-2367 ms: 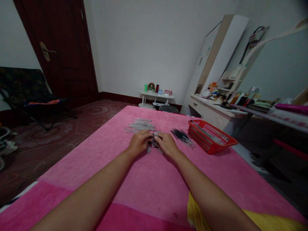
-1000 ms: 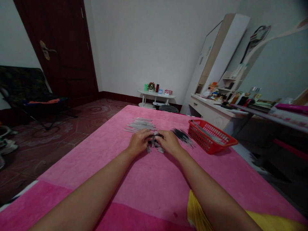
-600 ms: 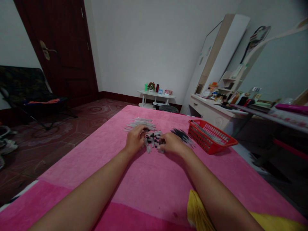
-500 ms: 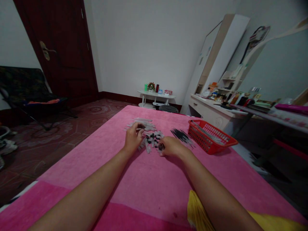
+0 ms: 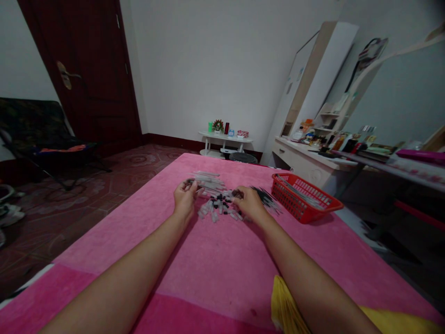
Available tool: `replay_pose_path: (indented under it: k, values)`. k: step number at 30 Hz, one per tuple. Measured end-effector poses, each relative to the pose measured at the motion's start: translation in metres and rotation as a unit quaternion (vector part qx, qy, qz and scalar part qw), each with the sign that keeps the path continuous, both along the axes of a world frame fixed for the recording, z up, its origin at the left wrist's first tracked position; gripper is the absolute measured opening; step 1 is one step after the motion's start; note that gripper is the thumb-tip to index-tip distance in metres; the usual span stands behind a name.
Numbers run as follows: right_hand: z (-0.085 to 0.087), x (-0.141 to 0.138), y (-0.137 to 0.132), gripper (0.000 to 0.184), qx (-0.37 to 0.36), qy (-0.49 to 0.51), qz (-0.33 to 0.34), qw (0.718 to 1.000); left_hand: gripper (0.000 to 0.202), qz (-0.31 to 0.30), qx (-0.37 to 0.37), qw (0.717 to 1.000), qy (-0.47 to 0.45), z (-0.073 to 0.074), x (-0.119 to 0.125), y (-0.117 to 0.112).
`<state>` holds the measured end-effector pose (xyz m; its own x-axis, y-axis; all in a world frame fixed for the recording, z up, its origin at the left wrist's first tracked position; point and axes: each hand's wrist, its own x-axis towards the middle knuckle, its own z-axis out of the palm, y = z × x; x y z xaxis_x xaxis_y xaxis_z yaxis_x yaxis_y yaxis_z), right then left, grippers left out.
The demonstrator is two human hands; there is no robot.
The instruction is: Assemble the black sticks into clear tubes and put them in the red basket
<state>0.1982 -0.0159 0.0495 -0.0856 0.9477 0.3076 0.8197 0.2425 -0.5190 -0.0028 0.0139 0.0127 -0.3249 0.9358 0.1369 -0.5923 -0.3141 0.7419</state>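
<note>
Flanking small pieces (image 5: 219,198): left grip (image 5: 184,198) and right grip (image 5: 249,201), released or clenched unclear.

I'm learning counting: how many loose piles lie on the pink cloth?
3: grey sticks by the left hand, small bits between it and the right hand, black sticks by the basket.

Dark sticks (image 5: 267,198) partly behind right grip (image 5: 249,202), chair (image 5: 33,118) cropped (left edge)

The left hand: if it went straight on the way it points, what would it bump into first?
Probably the pale sticks, ahead and to the right of the left hand; its height above the pink cloth is unclear.
</note>
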Motion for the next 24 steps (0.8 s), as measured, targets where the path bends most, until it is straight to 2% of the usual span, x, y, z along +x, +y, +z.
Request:
replay_pose_path:
  k: [4, 15, 24]
  values:
    - [-0.005, 0.000, 0.002, 0.014, 0.008, 0.022, 0.001, 1.000, 0.027, -0.006, -0.012, 0.999, -0.032, -0.001, -0.001, 0.000]
    - [-0.001, -0.004, -0.001, 0.016, 0.039, 0.011, 0.009, 0.999, 0.022, -0.032, -0.038, 0.999, -0.020, 0.000, 0.006, -0.005]
    - [0.007, -0.003, -0.010, 0.018, 0.099, -0.027, 0.019, 0.995, 0.018, -0.125, -0.099, 0.987, 0.011, 0.005, 0.006, -0.010]
